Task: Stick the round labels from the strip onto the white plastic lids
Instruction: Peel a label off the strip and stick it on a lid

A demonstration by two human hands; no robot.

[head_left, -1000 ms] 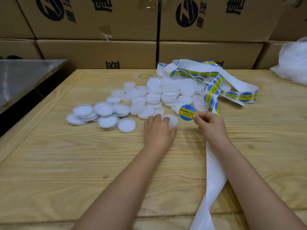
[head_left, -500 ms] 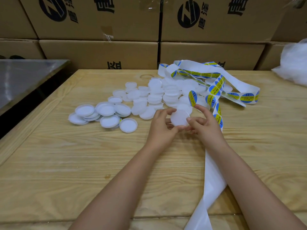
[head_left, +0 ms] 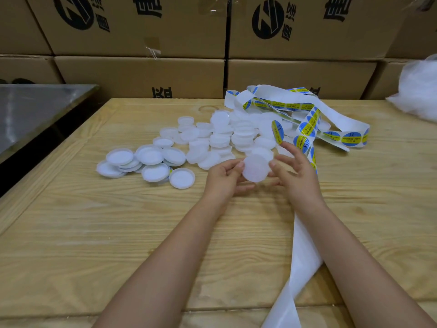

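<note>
The left hand [head_left: 222, 179] holds one white lid [head_left: 256, 169] just above the wooden table [head_left: 94, 233]. Its thumb and fingers curl round the left edge of the lid. The flat side of the lid faces up and toward the person.

The right hand [head_left: 296, 178] is just right of the lid. Its thumb touches the right edge of the lid. Its fingers are spread and bent a little. A round label [head_left: 277, 131], blue and yellow, stands up at the tip of the top finger, a bit farther away than the lid. It does not touch the lid. I cannot tell if the fingers pinch the label or if it just sticks to the fingertip.

The pile of lids [head_left: 222, 136] lies on the table just past the hands. A few more lids [head_left: 146, 159] lie to the left with the hollow side up, and some of them overlap.

The strip [head_left: 340, 119] lies in loops at the far right of the pile, with many labels on it. One bare white end [head_left: 303, 252] runs under the right arm and off the near edge of the table.

Brown boxes [head_left: 142, 74] stand in rows behind the table. A shiny metal top [head_left: 35, 110] is at the far left. A white plastic bag [head_left: 421, 91] sits at the far right.
</note>
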